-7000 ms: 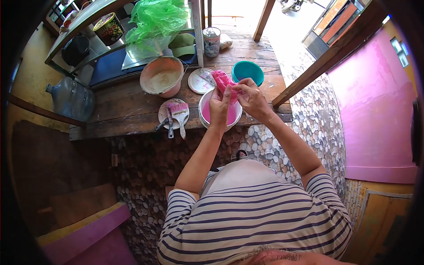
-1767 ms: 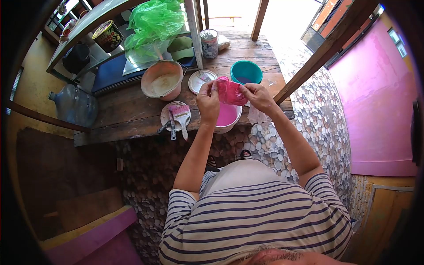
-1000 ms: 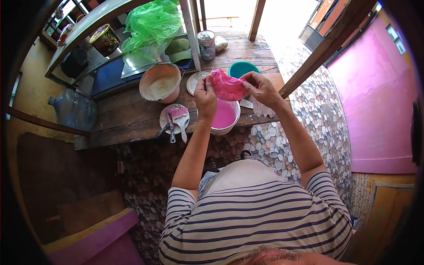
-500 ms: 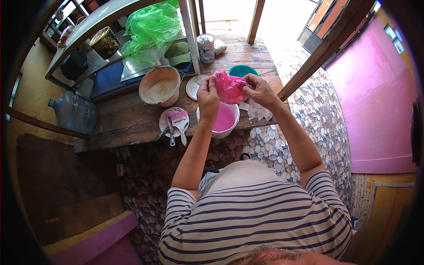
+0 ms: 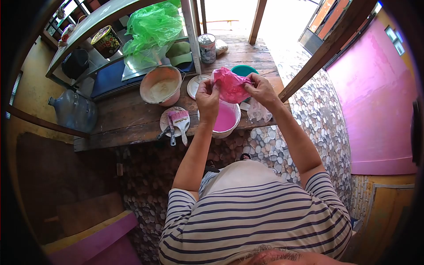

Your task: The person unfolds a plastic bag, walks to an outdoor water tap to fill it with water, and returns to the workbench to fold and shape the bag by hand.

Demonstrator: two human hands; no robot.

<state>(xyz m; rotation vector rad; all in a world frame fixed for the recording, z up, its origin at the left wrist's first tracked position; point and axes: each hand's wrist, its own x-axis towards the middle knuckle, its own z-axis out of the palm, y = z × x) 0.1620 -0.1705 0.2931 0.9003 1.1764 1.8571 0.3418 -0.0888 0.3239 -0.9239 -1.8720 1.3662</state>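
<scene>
A crumpled pink plastic bag (image 5: pixel 231 86) is stretched between my two hands. My left hand (image 5: pixel 207 99) pinches its left side, and my right hand (image 5: pixel 262 92) grips its right side. Below the bag stands a white bucket (image 5: pixel 226 122) with pink paint inside. The teal bowl (image 5: pixel 244 70) is partly hidden behind the bag and my right hand. A clear crumpled plastic piece (image 5: pixel 259 111) lies on the wooden table (image 5: pixel 132 117) beside the bucket. To the left, brushes (image 5: pixel 179 119) with pink bristles rest on a round lid (image 5: pixel 167 114).
A salmon bucket (image 5: pixel 162 86), a second lid (image 5: pixel 194 86) and a can (image 5: pixel 207 47) stand on the table. Green plastic (image 5: pixel 152 28) hangs at the shelf. A large water bottle (image 5: pixel 73 111) is far left. A wooden post (image 5: pixel 327 51) slants at the right.
The pink bag appeared bunched at first and is now spread wider between my hands. The clear plastic piece at the right of the bucket was not visible in the oldest frame.
</scene>
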